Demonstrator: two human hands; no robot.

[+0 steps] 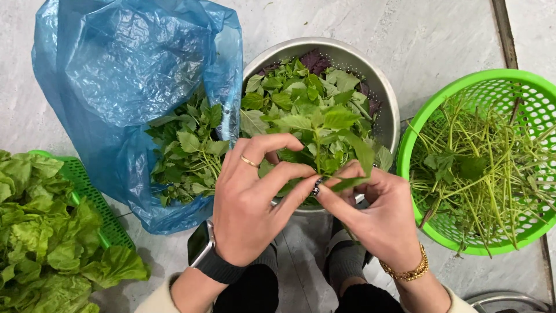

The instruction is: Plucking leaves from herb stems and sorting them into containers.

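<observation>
My left hand (249,203) and my right hand (376,214) meet in front of a metal colander (382,93), both pinching one leafy green herb sprig (330,145). The left fingers grip the sprig's stem near its base. The right thumb and fingers hold a leaf low on the same stem. The left hand wears a ring and a dark wrist watch. A gold bracelet sits on the right wrist. Picked green and purple leaves fill the colander.
A blue plastic bag (116,75) of leafy herb sprigs lies open at left. A green basket (457,104) of stripped stems stands at right. Lettuce leaves (46,232) sit on a green tray (92,191) at lower left. Grey tiled floor lies underneath.
</observation>
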